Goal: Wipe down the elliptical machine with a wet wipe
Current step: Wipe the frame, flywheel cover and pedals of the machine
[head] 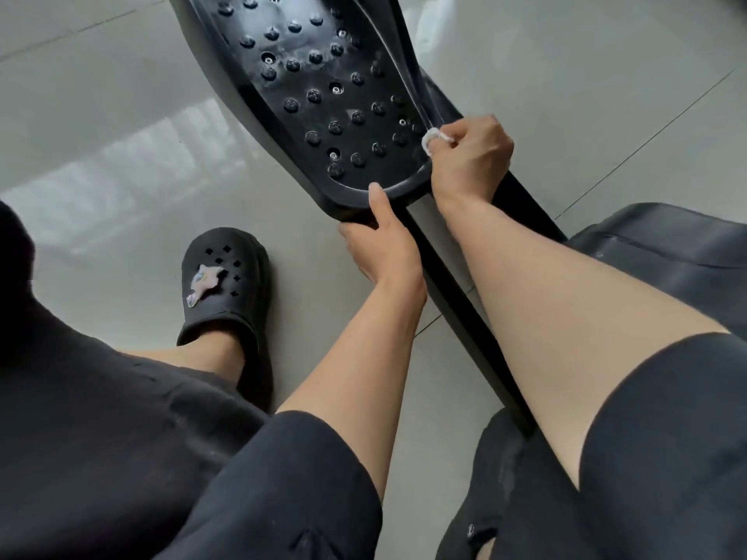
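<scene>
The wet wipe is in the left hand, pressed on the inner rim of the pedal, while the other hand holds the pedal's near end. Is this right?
Not quite: the head view shows the wet wipe in the right hand, pressed on the inner rim of the pedal. The left hand holds the pedal's near end.

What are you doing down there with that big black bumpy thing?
A person is cleaning the black studded plastic foot pedal of an elliptical machine. The right hand pinches a small bunched white wet wipe against the pedal's raised right edge, near its rear end. The left hand grips the pedal's rear rim, thumb on top. A foot in a black perforated clog stands on the grey tiled floor beside it.
</scene>
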